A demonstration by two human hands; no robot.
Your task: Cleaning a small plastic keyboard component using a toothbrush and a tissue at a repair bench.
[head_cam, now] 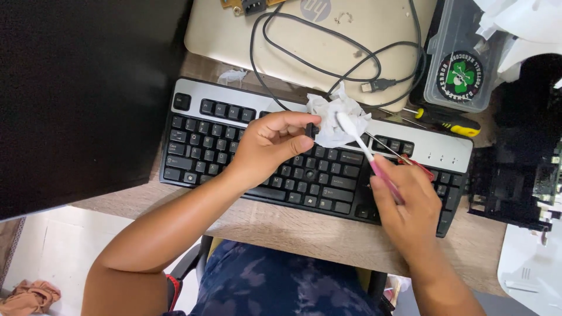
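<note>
A black and silver keyboard (234, 149) lies across the wooden desk (304, 234). My left hand (266, 143) hovers over its middle keys and pinches a crumpled white tissue (333, 120). My right hand (407, 202) is over the keyboard's right end and grips a toothbrush (360, 143) by its pink handle. The white brush head presses into the tissue. A thin red-handled tool (410, 161) lies on the keys just beyond my right hand.
A closed beige laptop (374, 47) lies behind the keyboard, with a black cable (328, 67) looped over it. A yellow and black screwdriver (451, 123) and a clear plastic box (462, 52) sit at the right. A large black panel (82, 88) fills the left.
</note>
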